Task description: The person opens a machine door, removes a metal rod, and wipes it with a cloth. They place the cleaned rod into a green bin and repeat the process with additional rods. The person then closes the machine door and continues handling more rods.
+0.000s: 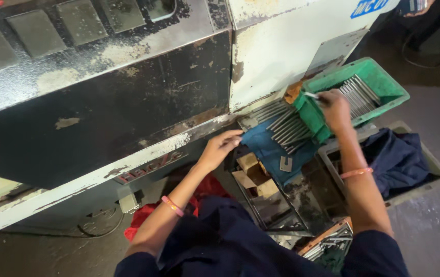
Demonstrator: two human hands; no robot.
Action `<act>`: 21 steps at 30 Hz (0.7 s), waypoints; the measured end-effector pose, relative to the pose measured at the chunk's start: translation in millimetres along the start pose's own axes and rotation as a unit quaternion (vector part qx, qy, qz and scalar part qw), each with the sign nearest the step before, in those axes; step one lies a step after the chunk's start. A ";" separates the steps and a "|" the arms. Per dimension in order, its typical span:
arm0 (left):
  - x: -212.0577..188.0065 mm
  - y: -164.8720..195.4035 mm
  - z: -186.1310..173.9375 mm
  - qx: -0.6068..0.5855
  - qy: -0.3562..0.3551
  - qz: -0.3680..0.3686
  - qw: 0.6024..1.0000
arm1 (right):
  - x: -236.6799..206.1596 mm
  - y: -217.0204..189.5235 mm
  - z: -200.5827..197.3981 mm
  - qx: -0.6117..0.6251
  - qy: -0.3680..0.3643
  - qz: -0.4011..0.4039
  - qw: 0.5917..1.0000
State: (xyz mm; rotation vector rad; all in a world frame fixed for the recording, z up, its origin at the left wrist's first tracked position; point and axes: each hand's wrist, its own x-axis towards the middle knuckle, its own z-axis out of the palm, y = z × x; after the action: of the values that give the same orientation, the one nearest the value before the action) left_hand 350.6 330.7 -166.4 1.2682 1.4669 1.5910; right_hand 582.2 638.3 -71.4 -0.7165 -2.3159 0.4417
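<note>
Thin metal rod (pixel 313 95), silvery, short, pinched in fingertips of right hand (pixel 335 109) at near rim of green plastic bin (pixel 384 82), lying roughly level, tip pointing left. Bin rectangular, tilted against pale machine face, holding a flat layer of like rods (pixel 357 93) side by side. More grey rods (pixel 286 125) loose in a fan on blue cloth (pixel 266 149) just left of bin. Left hand (pixel 220 149) resting, fingers extended, on cloth's left edge by machine ledge, grasping nothing visible.
</note>
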 end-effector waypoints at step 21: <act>-15.3 103.2 3.5 -0.110 0.014 0.129 0.985 | -16.1 -182.4 76.0 0.277 -0.169 -0.219 0.920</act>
State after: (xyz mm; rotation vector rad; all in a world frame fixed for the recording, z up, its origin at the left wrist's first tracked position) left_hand 375.5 298.6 -70.2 1.3523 1.1389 1.8880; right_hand 472.3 475.3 -46.4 0.1669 -2.3863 1.0106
